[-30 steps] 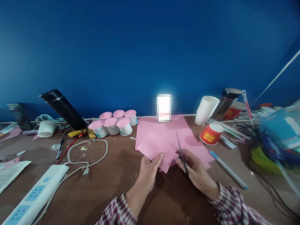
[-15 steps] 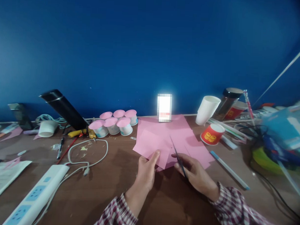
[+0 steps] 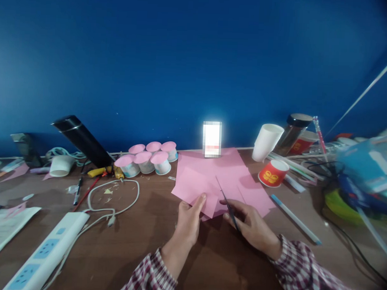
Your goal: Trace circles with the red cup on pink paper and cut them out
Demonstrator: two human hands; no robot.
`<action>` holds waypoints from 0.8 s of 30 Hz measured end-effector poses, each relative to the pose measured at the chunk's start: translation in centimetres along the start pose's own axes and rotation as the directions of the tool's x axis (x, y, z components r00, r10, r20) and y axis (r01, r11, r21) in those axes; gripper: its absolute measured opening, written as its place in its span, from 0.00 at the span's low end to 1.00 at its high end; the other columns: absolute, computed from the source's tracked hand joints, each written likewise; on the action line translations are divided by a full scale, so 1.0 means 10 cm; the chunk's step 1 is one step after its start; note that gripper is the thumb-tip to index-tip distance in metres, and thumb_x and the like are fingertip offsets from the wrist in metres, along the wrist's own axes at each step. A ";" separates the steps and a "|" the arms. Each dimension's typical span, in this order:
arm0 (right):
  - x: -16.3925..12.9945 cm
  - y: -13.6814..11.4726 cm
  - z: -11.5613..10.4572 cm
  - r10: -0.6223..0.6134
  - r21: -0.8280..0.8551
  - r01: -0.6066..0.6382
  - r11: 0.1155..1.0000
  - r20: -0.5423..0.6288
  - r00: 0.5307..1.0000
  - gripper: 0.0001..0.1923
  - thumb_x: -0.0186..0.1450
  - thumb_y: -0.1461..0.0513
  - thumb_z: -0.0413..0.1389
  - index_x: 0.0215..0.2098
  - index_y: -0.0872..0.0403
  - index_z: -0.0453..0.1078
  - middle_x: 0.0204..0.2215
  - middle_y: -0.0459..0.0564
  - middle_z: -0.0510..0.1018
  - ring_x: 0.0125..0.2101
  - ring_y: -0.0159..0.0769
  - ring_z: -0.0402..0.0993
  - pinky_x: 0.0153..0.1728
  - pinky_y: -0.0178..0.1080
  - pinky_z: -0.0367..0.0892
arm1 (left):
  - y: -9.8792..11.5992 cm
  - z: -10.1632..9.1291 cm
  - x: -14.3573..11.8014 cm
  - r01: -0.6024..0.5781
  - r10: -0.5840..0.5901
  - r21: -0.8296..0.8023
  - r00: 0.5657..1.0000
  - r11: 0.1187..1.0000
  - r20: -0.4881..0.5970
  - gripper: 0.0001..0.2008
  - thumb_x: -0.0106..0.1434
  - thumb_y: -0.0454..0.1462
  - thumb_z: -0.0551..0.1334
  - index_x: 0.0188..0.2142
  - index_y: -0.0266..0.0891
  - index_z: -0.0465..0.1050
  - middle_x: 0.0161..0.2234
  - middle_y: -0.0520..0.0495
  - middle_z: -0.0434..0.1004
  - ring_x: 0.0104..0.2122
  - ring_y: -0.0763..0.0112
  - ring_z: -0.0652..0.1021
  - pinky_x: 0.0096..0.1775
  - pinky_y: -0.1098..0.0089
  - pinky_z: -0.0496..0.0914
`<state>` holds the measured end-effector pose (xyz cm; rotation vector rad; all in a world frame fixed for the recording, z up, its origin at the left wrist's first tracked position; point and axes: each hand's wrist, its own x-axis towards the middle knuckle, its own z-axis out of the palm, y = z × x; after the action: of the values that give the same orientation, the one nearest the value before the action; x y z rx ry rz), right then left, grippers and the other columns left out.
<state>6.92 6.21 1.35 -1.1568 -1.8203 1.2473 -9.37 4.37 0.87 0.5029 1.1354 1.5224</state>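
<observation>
- Our left hand (image 3: 188, 221): thumb and fingers pinch the near edge of a small square sheet of pink paper (image 3: 195, 190), held just above the brown wooden table (image 3: 139, 240).
- Our right hand (image 3: 250, 225): closed around the handles of slim dark metal scissors (image 3: 225, 199); the blades point up and away, their tips over the pink sheet.
- Larger pink paper sheets (image 3: 230, 176): they lie flat beneath the small sheet, at the table's middle.
- Bright upright phone screen (image 3: 212, 138): it stands behind the sheets, against the blue wall (image 3: 184, 56).
- Six small white cups with pink tops (image 3: 147, 158): clustered left of the sheets.
- Red paper cup with yellow print (image 3: 272, 173): right of the sheets; a white paper cup (image 3: 266, 142) leans behind it.
- White power strip (image 3: 46, 252): at the near left, with a white cable (image 3: 115, 199) looped beside it.
- Blue-tipped white pen (image 3: 294, 218): it lies right of our right hand.
</observation>
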 end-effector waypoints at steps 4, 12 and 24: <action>-0.01 0.00 0.00 0.008 0.009 -0.008 1.000 0.011 1.000 0.21 0.59 0.56 0.57 0.49 0.58 0.70 0.28 0.47 0.76 0.29 0.35 0.70 0.30 0.34 0.68 | 0.02 0.01 -0.01 0.030 -0.030 0.015 0.999 0.999 0.010 0.18 0.50 0.42 0.67 0.38 0.31 0.72 0.30 0.44 0.78 0.25 0.70 0.76 0.29 0.70 0.70; -0.01 0.02 0.00 0.002 0.021 -0.002 1.000 0.003 1.000 0.21 0.59 0.56 0.57 0.48 0.57 0.70 0.28 0.48 0.76 0.29 0.35 0.71 0.30 0.34 0.68 | 0.00 0.00 0.00 0.042 -0.042 0.035 0.999 0.998 0.009 0.18 0.47 0.43 0.69 0.32 0.31 0.72 0.23 0.48 0.74 0.21 0.73 0.73 0.22 0.73 0.65; -0.01 0.01 0.01 0.020 -0.001 -0.020 1.000 0.001 1.000 0.22 0.60 0.56 0.56 0.49 0.59 0.68 0.29 0.49 0.76 0.30 0.36 0.71 0.31 0.35 0.68 | -0.06 -0.04 0.03 -0.030 0.029 0.087 1.000 0.996 0.010 0.23 0.48 0.43 0.68 0.41 0.31 0.71 0.34 0.40 0.77 0.31 0.65 0.77 0.29 0.70 0.72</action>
<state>6.90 6.13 1.18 -1.1779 -1.8146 1.2593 -9.50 4.45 0.09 0.5873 1.1955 1.4996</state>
